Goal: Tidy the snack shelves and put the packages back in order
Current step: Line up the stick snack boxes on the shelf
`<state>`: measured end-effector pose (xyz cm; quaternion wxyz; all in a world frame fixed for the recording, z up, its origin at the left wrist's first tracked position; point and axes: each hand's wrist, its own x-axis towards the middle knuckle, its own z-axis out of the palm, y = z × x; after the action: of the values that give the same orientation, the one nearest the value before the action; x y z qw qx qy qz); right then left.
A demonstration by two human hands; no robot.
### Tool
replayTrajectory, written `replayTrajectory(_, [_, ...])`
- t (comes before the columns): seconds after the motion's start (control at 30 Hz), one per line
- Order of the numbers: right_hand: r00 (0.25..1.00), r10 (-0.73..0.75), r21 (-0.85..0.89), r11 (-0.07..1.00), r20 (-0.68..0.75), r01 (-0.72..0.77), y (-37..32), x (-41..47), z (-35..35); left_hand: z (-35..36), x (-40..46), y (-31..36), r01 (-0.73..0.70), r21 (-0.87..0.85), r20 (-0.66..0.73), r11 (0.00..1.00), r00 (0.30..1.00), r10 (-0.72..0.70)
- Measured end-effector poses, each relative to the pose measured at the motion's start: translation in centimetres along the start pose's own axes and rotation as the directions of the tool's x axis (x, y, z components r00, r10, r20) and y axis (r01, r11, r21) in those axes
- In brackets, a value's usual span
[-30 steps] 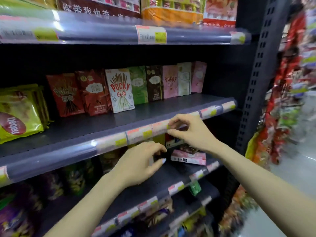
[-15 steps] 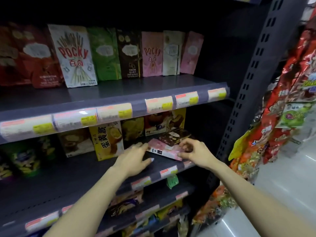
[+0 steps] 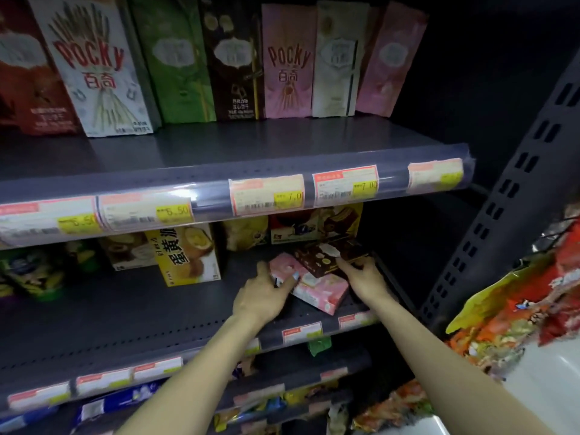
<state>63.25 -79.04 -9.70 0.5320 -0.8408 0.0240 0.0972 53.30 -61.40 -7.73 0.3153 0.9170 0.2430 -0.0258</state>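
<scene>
A pink box (image 3: pixel 317 285) lies flat on the middle shelf (image 3: pixel 125 312), with a dark brown box (image 3: pixel 326 254) lying tilted on top of it. My left hand (image 3: pixel 265 295) is at the pink box's left end, thumb and fingers curled round it. My right hand (image 3: pixel 364 277) holds the near right edge of the brown box, fingers curled onto it. Upright snack boxes stand behind them, among them a yellow egg-pie box (image 3: pixel 188 255).
The shelf above carries a row of upright Pocky boxes (image 3: pixel 94 67) behind a rail of price tags (image 3: pixel 266 194). Lower shelves hold more packets. Hanging snack bags (image 3: pixel 533 309) crowd the right side beside the perforated upright (image 3: pixel 502 215).
The view dropped from the Pocky shelf to the one below. Both hands left the price rail, moved down and in, and closed on the two flat boxes.
</scene>
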Motion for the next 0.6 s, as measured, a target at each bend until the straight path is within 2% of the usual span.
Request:
replayTrajectory(0.17, [0.992, 0.127, 0.193, 0.973, 0.009, -0.126, 0.9, 2.7, 0.9, 1.1, 0.7, 1.1, 0.061, -0.208, -0.015, 0.976, 0.998, -0.065])
replayTrajectory(0.4, [0.977, 0.212, 0.338, 0.922, -0.027, -0.191, 0.8, 3.8, 1.7, 1.7, 1.1, 1.2, 0.113, -0.336, -0.016, 0.935, 0.992, -0.125])
replayTrajectory(0.6, [0.961, 0.277, 0.441, 0.866, -0.030, -0.236, 0.7, 4.2, 2.2, 2.2, 0.8, 1.1, 0.112, -0.551, -0.052, 0.827, 0.984, -0.168])
